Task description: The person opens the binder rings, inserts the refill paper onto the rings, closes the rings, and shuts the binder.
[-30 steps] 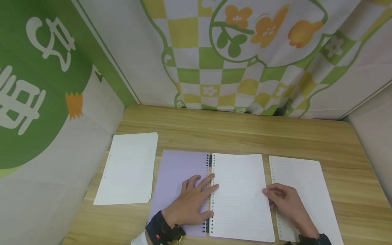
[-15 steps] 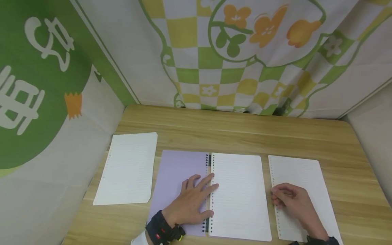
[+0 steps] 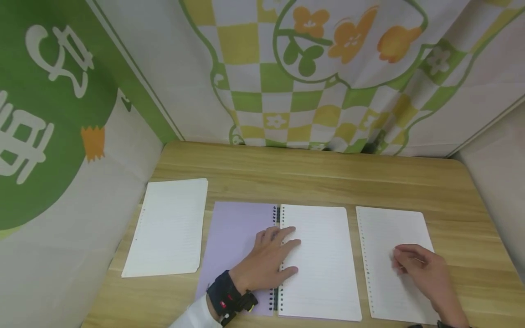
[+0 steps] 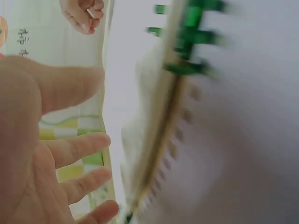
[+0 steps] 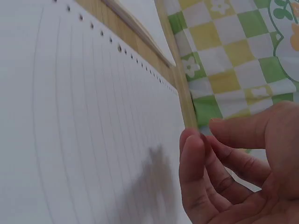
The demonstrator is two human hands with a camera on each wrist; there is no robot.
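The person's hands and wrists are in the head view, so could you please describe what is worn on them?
The left hand has no glove; its wrist bears a black strap with a small red mark, and a white sleeve follows. The right hand is gloveless too, with dark wristwear partly cut off.

A hand could pass along the wood-grain tabletop (image 3: 311, 180) between the open purple-covered notebook (image 3: 320, 269) and the green-and-yellow checked curtain (image 3: 303, 102). The bare left hand (image 3: 266, 262) partly blocks the dark-green ring binding (image 3: 276, 298); clearance beneath the bare right hand (image 3: 424, 271) is hard to judge.
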